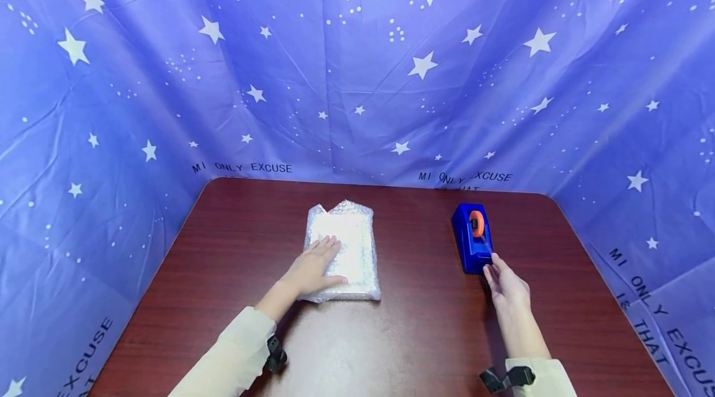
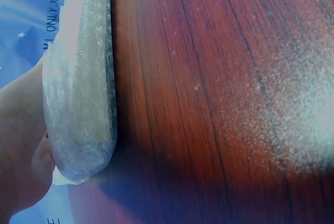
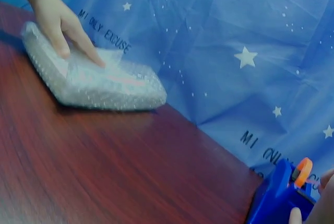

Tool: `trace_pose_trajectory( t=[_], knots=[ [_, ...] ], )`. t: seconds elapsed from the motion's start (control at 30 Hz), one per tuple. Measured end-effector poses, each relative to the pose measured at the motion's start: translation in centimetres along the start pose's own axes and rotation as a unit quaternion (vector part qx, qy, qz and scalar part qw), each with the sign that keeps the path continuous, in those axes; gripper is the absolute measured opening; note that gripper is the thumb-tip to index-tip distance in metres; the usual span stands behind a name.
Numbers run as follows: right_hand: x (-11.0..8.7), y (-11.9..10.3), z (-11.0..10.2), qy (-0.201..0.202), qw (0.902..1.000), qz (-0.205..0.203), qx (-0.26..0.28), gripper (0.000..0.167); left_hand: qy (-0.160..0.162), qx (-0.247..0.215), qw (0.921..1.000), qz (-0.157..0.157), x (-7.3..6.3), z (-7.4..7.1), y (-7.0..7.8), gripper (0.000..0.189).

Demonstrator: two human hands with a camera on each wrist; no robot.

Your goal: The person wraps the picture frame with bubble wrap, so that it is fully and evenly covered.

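Observation:
A flat package in bubble wrap [image 1: 357, 248] lies on the table, left of the middle. Spread fingers of my left hand [image 1: 315, 270] rest on top of it; the right wrist view also shows this hand [image 3: 57, 23] on the package [image 3: 109, 85]. To the right stands a blue tape dispenser [image 1: 466, 239] with an orange-cored roll of tape [image 1: 476, 223]. At its front end my right hand [image 1: 511, 288] pinches the end of the clear tape, which runs back toward the roll. In the left wrist view the package [image 2: 83, 83] hides part of the left hand.
The dark red wooden table [image 1: 413, 322] has rounded far corners. A blue curtain with white stars [image 1: 357, 74] hangs behind it and along both sides. Light glares off the near middle of the tabletop.

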State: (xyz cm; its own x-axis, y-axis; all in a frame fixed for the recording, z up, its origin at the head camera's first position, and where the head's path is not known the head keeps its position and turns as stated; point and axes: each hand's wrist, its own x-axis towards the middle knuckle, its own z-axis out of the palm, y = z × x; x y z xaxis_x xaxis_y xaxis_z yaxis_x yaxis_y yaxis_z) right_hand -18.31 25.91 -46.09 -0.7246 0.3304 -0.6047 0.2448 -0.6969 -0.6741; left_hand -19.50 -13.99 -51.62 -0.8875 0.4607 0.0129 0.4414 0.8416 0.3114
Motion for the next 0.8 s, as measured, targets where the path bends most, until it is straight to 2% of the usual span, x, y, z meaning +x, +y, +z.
trace_pose_trajectory(
  t=[0.07,0.13,0.33,0.53,0.67,0.8],
  knots=[
    [-0.3,0.1,0.0,0.02,0.9996,-0.013,0.016,0.017,-0.002,-0.002,1.0,0.002,0.1,0.0,0.0,0.088],
    [-0.6,0.2,-0.1,0.023,0.999,-0.02,0.034,0.018,-0.004,-0.002,1.0,0.002,0.1,0.0,0.0,0.089],
    [-1.1,0.3,-1.0,-0.03,0.9951,-0.006,0.094,0.023,0.001,-0.007,1.0,-0.002,0.1,0.0,-0.1,0.089],
    [-1.1,0.6,-1.6,-0.065,0.9923,0.021,0.104,0.02,0.007,-0.015,0.9999,0.003,-0.1,0.0,-0.1,0.087],
    [-0.9,1.0,-1.7,-0.068,0.9921,0.016,0.104,0.018,0.008,-0.015,0.9999,0.004,-0.1,-0.1,0.0,0.087],
    [-0.7,1.5,-1.5,-0.058,0.9916,-0.002,0.116,0.025,0.012,-0.011,0.9998,0.007,-0.1,-0.2,0.0,0.087]
  ],
)
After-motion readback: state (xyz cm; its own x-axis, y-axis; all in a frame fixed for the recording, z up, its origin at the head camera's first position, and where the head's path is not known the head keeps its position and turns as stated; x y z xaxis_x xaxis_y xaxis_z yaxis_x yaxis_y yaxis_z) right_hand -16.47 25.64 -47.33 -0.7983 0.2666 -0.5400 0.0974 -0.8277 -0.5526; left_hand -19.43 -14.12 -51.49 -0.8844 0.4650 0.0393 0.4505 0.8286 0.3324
